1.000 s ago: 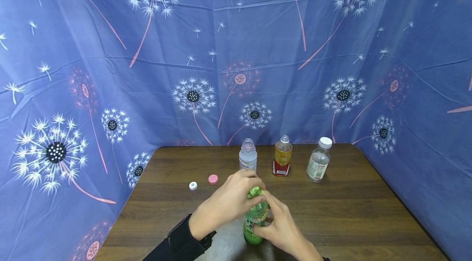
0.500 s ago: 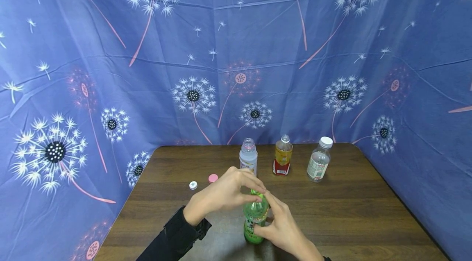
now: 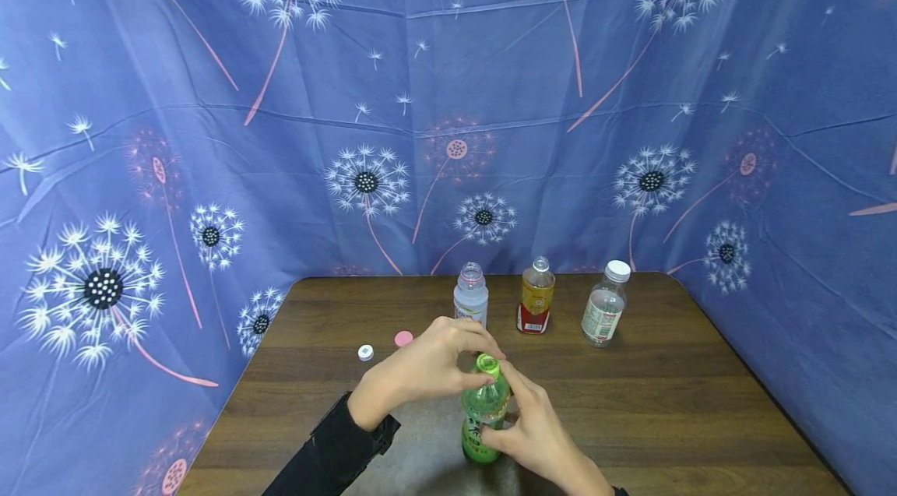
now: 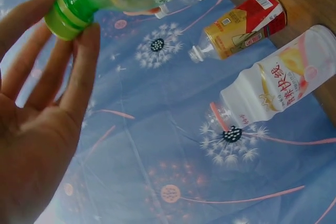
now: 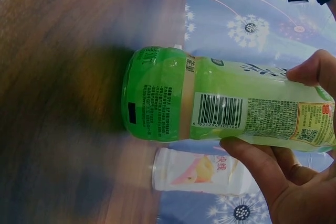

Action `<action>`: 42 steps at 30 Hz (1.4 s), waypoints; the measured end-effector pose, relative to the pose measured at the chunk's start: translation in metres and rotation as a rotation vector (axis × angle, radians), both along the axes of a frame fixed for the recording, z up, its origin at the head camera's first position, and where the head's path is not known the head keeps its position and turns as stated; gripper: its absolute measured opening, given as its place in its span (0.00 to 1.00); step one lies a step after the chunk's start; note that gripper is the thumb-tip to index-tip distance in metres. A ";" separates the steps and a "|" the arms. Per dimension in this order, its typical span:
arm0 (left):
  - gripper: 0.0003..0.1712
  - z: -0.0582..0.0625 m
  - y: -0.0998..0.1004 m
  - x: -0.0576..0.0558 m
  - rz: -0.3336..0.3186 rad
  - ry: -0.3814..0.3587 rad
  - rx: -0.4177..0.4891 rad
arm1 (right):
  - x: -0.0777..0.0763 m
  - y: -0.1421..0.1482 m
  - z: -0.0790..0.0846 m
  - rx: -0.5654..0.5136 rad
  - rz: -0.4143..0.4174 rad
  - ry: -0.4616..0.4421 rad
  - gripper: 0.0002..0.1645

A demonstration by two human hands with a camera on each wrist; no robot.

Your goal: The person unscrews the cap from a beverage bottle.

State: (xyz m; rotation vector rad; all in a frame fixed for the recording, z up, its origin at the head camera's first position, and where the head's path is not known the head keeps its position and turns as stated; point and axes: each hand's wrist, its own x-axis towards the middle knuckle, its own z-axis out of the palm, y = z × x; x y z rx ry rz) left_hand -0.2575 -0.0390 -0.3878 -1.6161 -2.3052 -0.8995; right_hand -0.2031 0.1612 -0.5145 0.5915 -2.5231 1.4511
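A green plastic drink bottle stands upright on the table near the front. Its light green cap sits at the neck. My left hand reaches over from the left; in the left wrist view its thumb and fingers are around the cap, pinching it from opposite sides. With the right hand I grip the bottle's upper body from the right, thumb on the near side. The right wrist view shows the bottle's barcode label and the thumb and fingers on either side of the body.
Behind stand a white bottle without a cap, an uncapped bottle with a yellow and red label, and a clear bottle with a white cap. A white cap and a pink cap lie left on the wooden table.
My left hand has turned and its wrist has shifted slightly left; its fingers cover less of the cap than half a second ago. The right hand and bottle stay in place.
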 end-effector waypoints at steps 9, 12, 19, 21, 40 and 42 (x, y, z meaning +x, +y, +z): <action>0.24 -0.008 0.016 0.021 0.406 0.307 -0.018 | 0.002 -0.001 -0.001 0.014 -0.018 0.048 0.52; 0.24 -0.009 0.019 0.025 0.472 0.346 -0.021 | 0.002 -0.001 -0.001 0.013 -0.033 0.065 0.48; 0.21 -0.006 0.022 0.029 0.492 0.347 -0.089 | 0.002 -0.001 -0.001 -0.006 -0.024 0.045 0.46; 0.20 -0.004 0.023 0.031 0.492 0.336 -0.104 | 0.002 0.000 -0.001 -0.013 -0.011 0.032 0.45; 0.11 0.006 0.014 0.020 0.260 0.202 -0.160 | 0.000 -0.001 0.000 -0.011 -0.011 0.006 0.59; 0.08 0.007 0.011 0.017 0.204 0.174 -0.166 | -0.001 0.000 0.000 -0.017 -0.002 0.015 0.60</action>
